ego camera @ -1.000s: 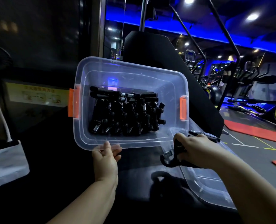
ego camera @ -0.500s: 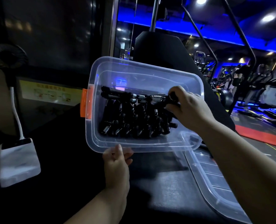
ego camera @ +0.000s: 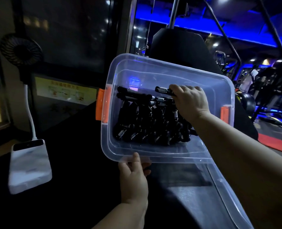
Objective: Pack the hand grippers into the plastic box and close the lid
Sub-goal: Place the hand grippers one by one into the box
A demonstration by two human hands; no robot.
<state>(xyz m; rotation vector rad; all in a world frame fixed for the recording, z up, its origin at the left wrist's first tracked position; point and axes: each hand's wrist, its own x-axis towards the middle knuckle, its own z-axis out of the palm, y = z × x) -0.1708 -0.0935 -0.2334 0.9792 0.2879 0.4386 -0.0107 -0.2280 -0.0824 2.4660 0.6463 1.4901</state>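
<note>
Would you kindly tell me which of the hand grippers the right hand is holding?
The top hand gripper, its spring facing left, is in the right hand above the pile of grippers.

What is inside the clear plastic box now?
The plastic box holds a pile of black hand grippers with metal springs. The right hand reaches in, holding one gripper; it covers the pile's right part.

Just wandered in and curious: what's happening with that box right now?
Left hand grips the tilted plastic box by its near rim. Right hand inside, placing a hand gripper on the pile. Lid off, lying underneath. Nothing blocking.
</note>
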